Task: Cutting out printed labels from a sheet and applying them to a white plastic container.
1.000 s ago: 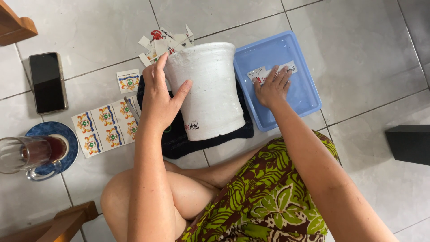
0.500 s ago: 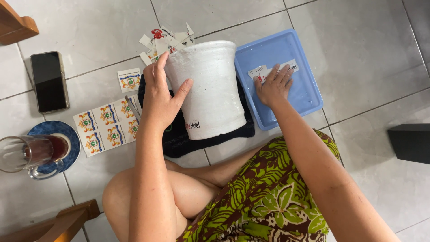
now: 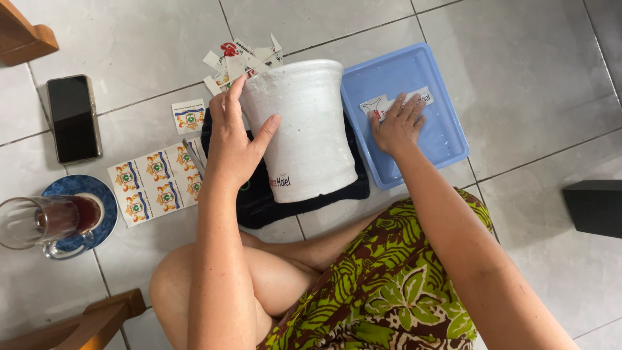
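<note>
White plaster-rough pot (image 3: 303, 126) lying on its side across a dark cloth (image 3: 256, 201) on the tiled floor (image 3: 538, 116), long axis running from 12 to 6 o'clock, wider rim toward 12. Left hand (image 3: 233, 139) pressed against the pot's flank at 9 o'clock, fingers (image 3: 232, 97) spread wide and curved over the wall, thumb hooked across the front, steadying rather than gripping shut. Right hand (image 3: 396, 126) at 3 o'clock from the pot, flat in the blue tray (image 3: 447, 139), fingers fanned and pressing a white printed sticker (image 3: 424, 98) that lies crosswise, from 9 to 3 o'clock. Sticker just under the right fingertips, so right hand nearer to it by far; pot just beside the tray, touching or nearly touching its left edge — cannot tell which.

At 9 o'clock of the cloth, a sheet of crest stickers (image 3: 155, 185), one loose sticker (image 3: 188, 115) above it, paper scraps (image 3: 243, 55) at 12. Further toward 9: phone (image 3: 74, 118), glass mug (image 3: 39, 220) on a blue saucer (image 3: 97, 194).

Hidden: middle of the tray sticker under the palm, far side of the pot, most of the cloth beneath it. Water in the tray hard to make out. Small slim object by the sheet's right edge too small to name.
</note>
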